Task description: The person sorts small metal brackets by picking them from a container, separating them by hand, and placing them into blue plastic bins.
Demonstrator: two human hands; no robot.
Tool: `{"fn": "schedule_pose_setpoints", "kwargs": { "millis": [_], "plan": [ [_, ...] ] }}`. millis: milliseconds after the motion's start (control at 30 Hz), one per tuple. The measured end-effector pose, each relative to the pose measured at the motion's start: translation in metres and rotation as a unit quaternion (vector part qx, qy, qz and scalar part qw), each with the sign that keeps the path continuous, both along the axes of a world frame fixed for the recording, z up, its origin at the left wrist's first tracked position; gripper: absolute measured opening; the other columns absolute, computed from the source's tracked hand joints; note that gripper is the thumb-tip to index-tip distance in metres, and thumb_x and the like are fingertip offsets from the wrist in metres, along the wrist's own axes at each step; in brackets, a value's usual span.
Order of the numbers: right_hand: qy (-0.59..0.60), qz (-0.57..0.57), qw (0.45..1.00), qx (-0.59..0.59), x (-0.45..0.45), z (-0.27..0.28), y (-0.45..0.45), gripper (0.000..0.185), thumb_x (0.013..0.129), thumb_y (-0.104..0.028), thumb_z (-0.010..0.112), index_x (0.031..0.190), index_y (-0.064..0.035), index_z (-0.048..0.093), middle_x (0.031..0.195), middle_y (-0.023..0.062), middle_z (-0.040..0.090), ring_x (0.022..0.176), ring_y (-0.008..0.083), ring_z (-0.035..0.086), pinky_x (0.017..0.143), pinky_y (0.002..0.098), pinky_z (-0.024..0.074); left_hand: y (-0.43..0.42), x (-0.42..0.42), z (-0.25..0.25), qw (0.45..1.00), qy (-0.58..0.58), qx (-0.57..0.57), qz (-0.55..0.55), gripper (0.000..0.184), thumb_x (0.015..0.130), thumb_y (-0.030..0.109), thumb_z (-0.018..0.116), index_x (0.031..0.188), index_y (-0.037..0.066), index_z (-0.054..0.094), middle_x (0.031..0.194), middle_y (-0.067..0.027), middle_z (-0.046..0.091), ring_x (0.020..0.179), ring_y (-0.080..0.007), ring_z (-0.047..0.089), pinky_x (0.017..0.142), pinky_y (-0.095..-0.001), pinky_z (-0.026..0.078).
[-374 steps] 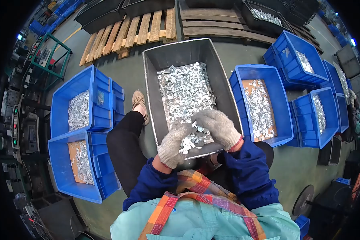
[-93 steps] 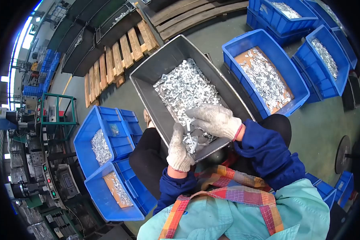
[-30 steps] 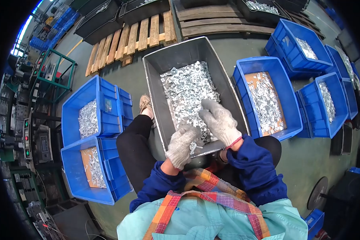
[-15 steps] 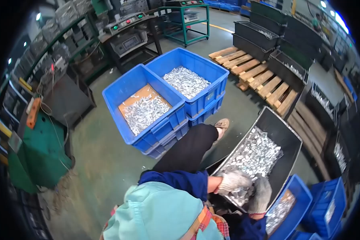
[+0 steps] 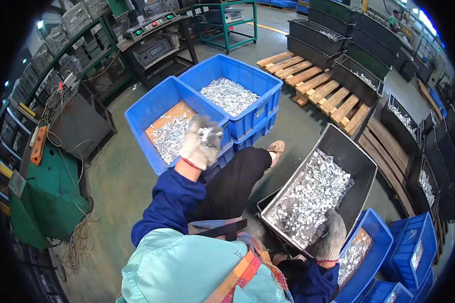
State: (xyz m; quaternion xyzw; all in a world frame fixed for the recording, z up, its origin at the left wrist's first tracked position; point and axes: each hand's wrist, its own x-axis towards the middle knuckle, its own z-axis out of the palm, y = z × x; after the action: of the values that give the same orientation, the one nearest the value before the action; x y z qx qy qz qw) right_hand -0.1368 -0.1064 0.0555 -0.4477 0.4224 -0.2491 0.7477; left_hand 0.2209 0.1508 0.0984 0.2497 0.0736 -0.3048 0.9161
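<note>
My left hand (image 5: 201,143), in a pale work glove with a red cuff edge, is raised over the near-left blue crate (image 5: 136,118). Its fingers curl around several small silver metal parts (image 5: 207,134). Loose metal parts and a brown cardboard sheet (image 5: 179,110) lie in that crate. Low in the near end of the black bin (image 5: 371,166) is my gloved right hand (image 5: 331,237). Its fingers bend against the heap of flat silver pieces (image 5: 311,197); whether anything is inside them is hidden.
A second blue crate (image 5: 275,88) with metal parts adjoins the first, both on stacked crates. More blue crates (image 5: 384,242) stand at lower right. A wooden pallet (image 5: 333,98) and black bins (image 5: 313,38) are behind. A control-panel machine (image 5: 154,30) stands at back left.
My left hand has left the black bin and swung left and up to the near-left blue crate, carrying metal parts. My right hand stays at the black bin's near end.
</note>
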Motion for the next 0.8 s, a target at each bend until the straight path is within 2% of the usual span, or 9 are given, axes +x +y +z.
{"fn": "schedule_pose_setpoints", "kwargs": {
  "millis": [67, 133, 200, 367, 467, 533, 633, 700, 800],
  "plan": [
    [-0.014, -0.03, 0.999, 0.006, -0.001, 0.0, 0.004, 0.023, 0.097, -0.026, 0.066, 0.105, -0.0046, 0.065, 0.063, -0.0002, 0.05, 0.047, 0.0099, 0.049, 0.039, 0.024, 0.0379, -0.004, -0.008, -0.011, 0.997, -0.027, -0.009, 0.07, 0.027, 0.101, 0.033, 0.064, 0.095, 0.008, 0.055, 0.082, -0.0105, 0.058, 0.065, -0.0196, 0.058, 0.048, -0.0246, 0.055],
    [-0.022, -0.02, 0.999, -0.024, -0.003, -0.004, 0.002, 0.023, 0.096, -0.025, 0.066, 0.104, -0.0033, 0.065, 0.063, 0.0007, 0.052, 0.047, 0.0108, 0.049, 0.04, 0.0254, 0.0384, -0.016, -0.017, -0.034, 0.982, -0.038, -0.169, -0.076, 0.028, 0.102, 0.036, 0.061, 0.095, 0.009, 0.055, 0.082, -0.0106, 0.059, 0.065, -0.0212, 0.058, 0.048, -0.0254, 0.055],
    [0.015, -0.014, 0.999, -0.042, -0.002, -0.001, 0.0, 0.018, 0.091, -0.016, 0.067, 0.102, -0.0018, 0.063, 0.058, 0.0009, 0.049, 0.041, 0.0119, 0.045, 0.039, 0.0266, 0.038, -0.047, -0.039, -0.056, 0.991, -0.016, -0.085, -0.101, 0.027, 0.102, 0.035, 0.061, 0.094, 0.01, 0.056, 0.081, -0.0101, 0.061, 0.067, -0.021, 0.061, 0.052, -0.0272, 0.057],
    [0.188, 0.16, 0.843, -0.479, -0.023, -0.029, -0.019, 0.023, 0.103, -0.022, 0.052, 0.1, -0.0034, 0.066, 0.079, 0.013, 0.063, 0.066, 0.0247, 0.062, 0.061, 0.0385, 0.0508, -0.137, -0.141, -0.022, 0.982, 0.072, 0.031, -0.174, 0.026, 0.107, 0.029, 0.051, 0.085, 0.015, 0.054, 0.073, -0.0007, 0.055, 0.059, -0.0149, 0.056, 0.055, -0.0286, 0.057],
    [0.151, 0.112, 0.901, -0.39, -0.025, -0.028, -0.018, 0.022, 0.102, -0.019, 0.054, 0.107, -0.0005, 0.065, 0.075, 0.0101, 0.06, 0.063, 0.0201, 0.059, 0.058, 0.0348, 0.0482, -0.168, -0.174, -0.025, 0.942, 0.088, -0.087, -0.312, 0.028, 0.108, 0.031, 0.047, 0.086, 0.016, 0.055, 0.078, 0.0005, 0.059, 0.063, -0.0134, 0.062, 0.06, -0.0337, 0.061],
    [0.118, 0.074, 0.937, -0.322, -0.024, -0.018, -0.018, 0.023, 0.102, -0.017, 0.054, 0.111, 0.0014, 0.065, 0.073, 0.0082, 0.058, 0.06, 0.0171, 0.057, 0.055, 0.0324, 0.0465, -0.184, -0.204, 0.018, 0.932, 0.117, 0.025, -0.343, 0.027, 0.107, 0.035, 0.05, 0.104, 0.011, 0.061, 0.084, -0.0051, 0.064, 0.073, -0.0208, 0.068, 0.061, -0.0348, 0.061],
    [0.043, -0.005, 0.995, -0.085, -0.014, -0.009, -0.014, 0.027, 0.101, -0.019, 0.061, 0.115, 0.0027, 0.065, 0.068, 0.0047, 0.056, 0.055, 0.0123, 0.053, 0.049, 0.0279, 0.0421, -0.183, -0.206, -0.043, 0.923, 0.101, -0.009, -0.372, 0.025, 0.105, 0.029, 0.053, 0.113, 0.008, 0.062, 0.095, -0.0057, 0.067, 0.087, -0.0179, 0.068, 0.071, -0.031, 0.06],
    [0.012, -0.026, 0.996, -0.088, -0.019, -0.018, -0.015, 0.031, 0.095, -0.023, 0.068, 0.119, -0.0025, 0.071, 0.093, 0.0058, 0.071, 0.078, 0.0109, 0.064, 0.07, 0.0266, 0.0509, -0.182, -0.209, -0.06, 0.916, 0.154, -0.021, -0.369, 0.025, 0.104, 0.024, 0.054, 0.12, 0.006, 0.058, 0.107, -0.0107, 0.066, 0.1, -0.0187, 0.066, 0.076, -0.0312, 0.062],
    [0.077, -0.005, 0.979, -0.189, -0.013, -0.005, -0.012, 0.031, 0.098, -0.018, 0.063, 0.121, 0.0016, 0.067, 0.077, 0.0049, 0.063, 0.059, 0.0102, 0.055, 0.051, 0.0258, 0.044, -0.186, -0.219, -0.075, 0.916, 0.226, -0.006, -0.333, 0.032, 0.105, 0.035, 0.055, 0.116, 0.005, 0.059, 0.101, -0.0157, 0.067, 0.092, -0.0291, 0.07, 0.081, -0.0409, 0.065]
  ]
}}
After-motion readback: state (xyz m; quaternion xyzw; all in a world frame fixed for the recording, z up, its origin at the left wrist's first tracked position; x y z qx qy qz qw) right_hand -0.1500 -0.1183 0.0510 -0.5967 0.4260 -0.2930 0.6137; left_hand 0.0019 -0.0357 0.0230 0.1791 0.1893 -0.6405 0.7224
